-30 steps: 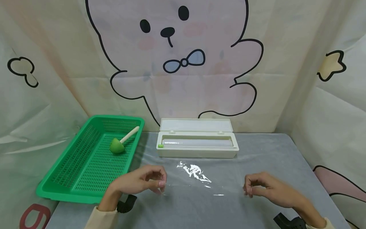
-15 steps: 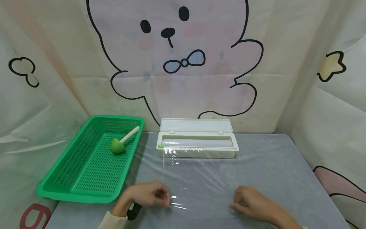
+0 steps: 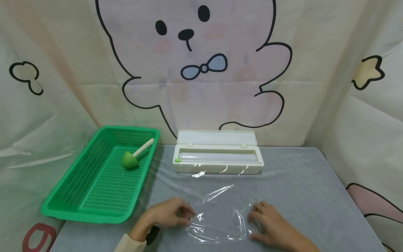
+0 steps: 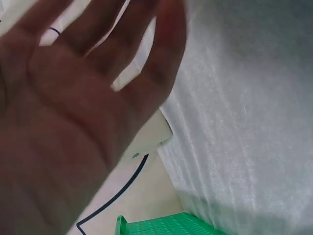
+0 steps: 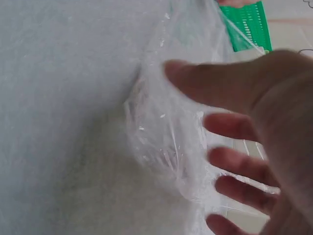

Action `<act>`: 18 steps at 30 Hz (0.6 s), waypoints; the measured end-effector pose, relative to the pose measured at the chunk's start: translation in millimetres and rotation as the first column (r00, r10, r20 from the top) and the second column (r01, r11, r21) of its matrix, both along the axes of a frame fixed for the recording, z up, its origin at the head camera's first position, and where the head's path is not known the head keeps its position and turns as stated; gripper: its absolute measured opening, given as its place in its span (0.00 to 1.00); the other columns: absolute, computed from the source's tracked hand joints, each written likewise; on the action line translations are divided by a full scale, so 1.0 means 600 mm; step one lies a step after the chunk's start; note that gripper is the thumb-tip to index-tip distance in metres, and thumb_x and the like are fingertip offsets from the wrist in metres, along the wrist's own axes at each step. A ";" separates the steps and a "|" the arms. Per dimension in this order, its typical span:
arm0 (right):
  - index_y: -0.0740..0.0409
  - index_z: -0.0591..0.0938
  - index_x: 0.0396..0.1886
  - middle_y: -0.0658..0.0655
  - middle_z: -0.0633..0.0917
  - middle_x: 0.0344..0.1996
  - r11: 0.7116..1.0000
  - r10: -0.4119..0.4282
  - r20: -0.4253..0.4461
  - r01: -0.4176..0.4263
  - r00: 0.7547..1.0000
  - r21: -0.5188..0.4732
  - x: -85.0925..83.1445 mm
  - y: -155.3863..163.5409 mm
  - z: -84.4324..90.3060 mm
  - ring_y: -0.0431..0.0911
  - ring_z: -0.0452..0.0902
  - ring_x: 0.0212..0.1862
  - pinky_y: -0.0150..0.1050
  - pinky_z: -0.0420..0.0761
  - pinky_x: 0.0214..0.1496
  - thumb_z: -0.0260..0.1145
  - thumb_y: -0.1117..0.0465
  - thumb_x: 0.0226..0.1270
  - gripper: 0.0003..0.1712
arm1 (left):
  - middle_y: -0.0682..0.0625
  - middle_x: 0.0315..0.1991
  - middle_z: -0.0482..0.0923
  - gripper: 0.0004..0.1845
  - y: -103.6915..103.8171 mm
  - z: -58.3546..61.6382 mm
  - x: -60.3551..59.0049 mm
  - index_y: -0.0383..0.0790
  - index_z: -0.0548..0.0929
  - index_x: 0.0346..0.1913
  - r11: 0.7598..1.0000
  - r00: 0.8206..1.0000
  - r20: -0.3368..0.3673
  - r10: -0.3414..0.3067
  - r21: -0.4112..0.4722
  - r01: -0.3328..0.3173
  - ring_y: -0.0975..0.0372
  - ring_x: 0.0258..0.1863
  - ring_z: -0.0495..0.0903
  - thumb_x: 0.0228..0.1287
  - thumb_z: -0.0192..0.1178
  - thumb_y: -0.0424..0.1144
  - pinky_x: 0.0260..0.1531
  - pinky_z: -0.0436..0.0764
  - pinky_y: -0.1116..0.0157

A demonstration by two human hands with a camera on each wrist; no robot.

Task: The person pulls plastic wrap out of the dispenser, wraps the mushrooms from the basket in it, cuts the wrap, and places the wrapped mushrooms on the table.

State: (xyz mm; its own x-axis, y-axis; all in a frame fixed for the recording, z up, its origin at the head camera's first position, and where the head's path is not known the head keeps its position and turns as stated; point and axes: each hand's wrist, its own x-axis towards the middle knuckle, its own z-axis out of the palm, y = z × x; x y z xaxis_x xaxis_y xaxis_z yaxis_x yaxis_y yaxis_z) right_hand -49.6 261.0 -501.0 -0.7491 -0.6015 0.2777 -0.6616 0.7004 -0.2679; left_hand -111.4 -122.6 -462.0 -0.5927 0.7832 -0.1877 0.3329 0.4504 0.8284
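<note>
A sheet of clear plastic wrap (image 3: 220, 213) lies crinkled over the grey table in front of the white wrap dispenser (image 3: 218, 168), overlapping its front face in the head view. My left hand (image 3: 171, 212) is at the sheet's left edge, its thumb and fingertips apart; the left wrist view cuts those tips off. At the right edge is my right hand (image 3: 270, 224). The right wrist view shows its thumb (image 5: 205, 81) and fingers (image 5: 239, 159) spread apart beside the bunched film, with nothing pinched between them.
The dispenser's lid (image 3: 217, 137) stands raised, and a roll (image 3: 217, 157) lies inside. To the left is a green perforated basket (image 3: 51, 206) holding a green ladle (image 3: 129, 160) with a pale handle. Printed curtains (image 3: 352, 115) enclose the table (image 3: 302, 182) at the back and sides.
Both hands brought the film toward the near side and down, stretching it out from the dispenser. Their fingers have since parted, and the film's near end has crumpled onto the table.
</note>
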 end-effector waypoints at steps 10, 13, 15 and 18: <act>0.58 0.69 0.74 0.72 0.66 0.69 0.935 -0.336 0.066 0.324 0.939 0.146 0.005 -0.013 0.001 0.71 0.61 0.68 0.73 0.66 0.56 0.67 0.17 0.36 0.71 | 0.44 0.48 0.74 0.53 0.028 -0.025 0.016 0.35 0.76 0.62 0.921 0.825 -0.556 0.107 -0.257 -0.293 0.50 0.48 0.74 0.32 0.84 0.60 0.46 0.77 0.49; 0.58 0.66 0.76 0.74 0.62 0.72 0.921 -0.369 0.122 0.345 0.921 0.180 -0.001 -0.009 -0.006 0.74 0.57 0.71 0.77 0.60 0.59 0.67 0.15 0.33 0.75 | 0.39 0.55 0.72 0.61 0.035 -0.033 0.019 0.33 0.73 0.65 0.892 0.790 -0.607 0.090 -0.303 -0.335 0.45 0.55 0.72 0.25 0.83 0.65 0.51 0.75 0.44; 0.59 0.65 0.77 0.75 0.61 0.73 0.918 -0.380 0.154 0.353 0.912 0.181 -0.006 -0.007 -0.011 0.75 0.54 0.72 0.79 0.57 0.60 0.69 0.17 0.32 0.76 | 0.37 0.59 0.70 0.65 0.037 -0.036 0.019 0.30 0.72 0.67 0.880 0.775 -0.626 0.083 -0.319 -0.352 0.43 0.59 0.70 0.24 0.83 0.66 0.53 0.74 0.42; 0.59 0.64 0.77 0.76 0.60 0.73 0.916 -0.389 0.182 0.358 0.903 0.180 -0.015 -0.004 -0.015 0.76 0.52 0.73 0.80 0.52 0.61 0.73 0.20 0.31 0.76 | 0.36 0.62 0.69 0.66 0.038 -0.039 0.014 0.29 0.71 0.67 0.863 0.763 -0.641 0.080 -0.338 -0.375 0.42 0.62 0.69 0.22 0.84 0.66 0.55 0.73 0.41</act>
State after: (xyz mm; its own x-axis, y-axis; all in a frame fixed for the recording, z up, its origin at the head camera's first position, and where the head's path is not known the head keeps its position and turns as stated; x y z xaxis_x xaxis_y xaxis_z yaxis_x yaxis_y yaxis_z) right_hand -58.7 258.5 -509.9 -0.9577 -0.2868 0.0237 -0.2833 0.9249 -0.2534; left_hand -102.7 -99.8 -485.1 -0.8446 0.5351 -0.0141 0.5214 0.8284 0.2046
